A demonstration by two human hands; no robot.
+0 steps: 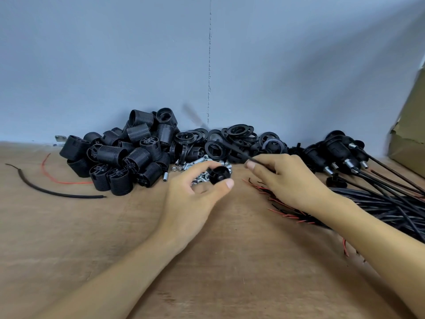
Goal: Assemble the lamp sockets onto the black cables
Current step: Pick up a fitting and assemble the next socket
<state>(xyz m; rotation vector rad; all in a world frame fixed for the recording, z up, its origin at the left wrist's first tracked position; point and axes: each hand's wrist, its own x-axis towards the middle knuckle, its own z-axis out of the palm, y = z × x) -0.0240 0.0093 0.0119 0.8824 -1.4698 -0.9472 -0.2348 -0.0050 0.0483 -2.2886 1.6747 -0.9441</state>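
Note:
My left hand (193, 192) pinches a small black socket cap (218, 173) between thumb and fingers, just above the wooden table (115, 238). My right hand (287, 178) pinches a thin black cable (236, 151) whose free end points up and left toward the ring pile. A heap of black threaded socket bodies (128, 155) lies at the back left. Black rings (239, 134) are piled at the back centre. Small metal nuts and tubes (197, 161) lie behind the cap.
Finished sockets on cables (340, 150) lie at the back right, above a bundle of black cables (391, 206) with red wire ends. A loose black cable (46, 191) and red wire (57, 180) lie left. A cardboard box (411, 125) stands far right. A blue wall rises behind.

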